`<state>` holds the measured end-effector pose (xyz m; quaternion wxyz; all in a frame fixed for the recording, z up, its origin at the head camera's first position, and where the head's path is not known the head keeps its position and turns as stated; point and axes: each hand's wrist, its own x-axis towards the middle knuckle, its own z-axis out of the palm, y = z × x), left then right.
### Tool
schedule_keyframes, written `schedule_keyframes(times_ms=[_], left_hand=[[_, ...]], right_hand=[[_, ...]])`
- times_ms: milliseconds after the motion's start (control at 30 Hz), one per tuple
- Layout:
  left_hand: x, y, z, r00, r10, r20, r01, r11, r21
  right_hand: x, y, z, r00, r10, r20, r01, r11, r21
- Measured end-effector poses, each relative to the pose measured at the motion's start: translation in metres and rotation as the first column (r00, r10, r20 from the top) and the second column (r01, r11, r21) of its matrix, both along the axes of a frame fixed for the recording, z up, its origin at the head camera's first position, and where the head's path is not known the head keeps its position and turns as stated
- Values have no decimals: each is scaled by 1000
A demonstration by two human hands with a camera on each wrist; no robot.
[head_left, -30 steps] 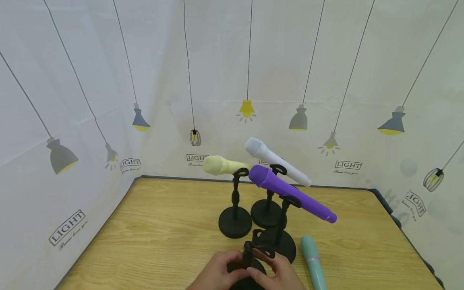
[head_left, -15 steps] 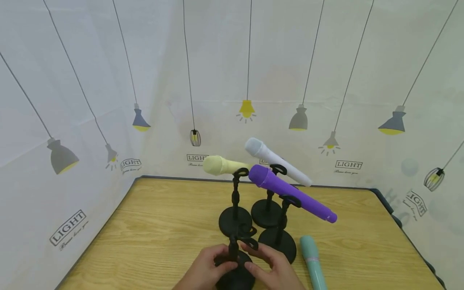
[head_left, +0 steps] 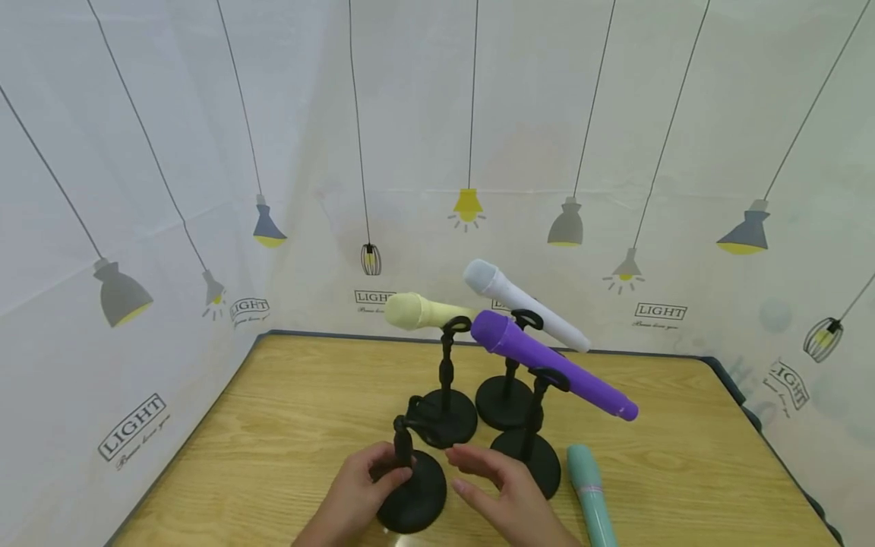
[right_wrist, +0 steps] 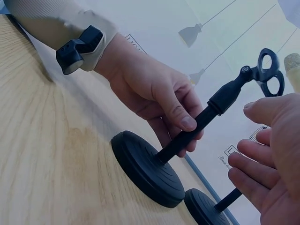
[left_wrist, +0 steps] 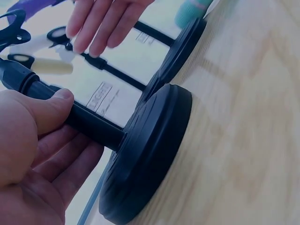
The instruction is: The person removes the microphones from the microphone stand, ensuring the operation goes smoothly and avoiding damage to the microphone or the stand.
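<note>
My left hand [head_left: 365, 486] grips the pole of a black microphone stand [head_left: 415, 497], thumb on one side and fingers round the other. The stand's clip holds no microphone. In the left wrist view the round base [left_wrist: 150, 150] stands at the wooden table top. To the right of it, my right hand [head_left: 502, 486] hovers with its fingers apart, touching nothing; the right wrist view shows the gap between these fingers [right_wrist: 253, 164] and the stand. Right of that hand lies a mint-green microphone [head_left: 589, 490] on the table.
Behind are three more black stands, bearing a yellow microphone [head_left: 424, 311], a white microphone [head_left: 526, 304] and a purple microphone [head_left: 554, 365]. The wooden table [head_left: 294, 395] meets a lamp-printed backdrop [head_left: 410, 152] at the back and sides.
The microphone stand has moved left, from in front of the purple microphone's stand to in front of the yellow one's. My right hand has come away from it; the left still holds it.
</note>
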<state>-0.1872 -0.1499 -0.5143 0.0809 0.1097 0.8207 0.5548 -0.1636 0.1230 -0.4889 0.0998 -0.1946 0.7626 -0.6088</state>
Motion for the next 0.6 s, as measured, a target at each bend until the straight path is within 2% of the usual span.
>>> schedule_keyframes(times_ms=[300,600], left_hand=[[-9,-17,-2,994,97,-51,-98,995,-11],[-20,-28,-1,973,217,-78,-222,973,-60]], right_hand=[[-8,-14,-1,999,-17,-50,18,999,29],[-18,-28,-7,995,-39,-87,39,999,8]])
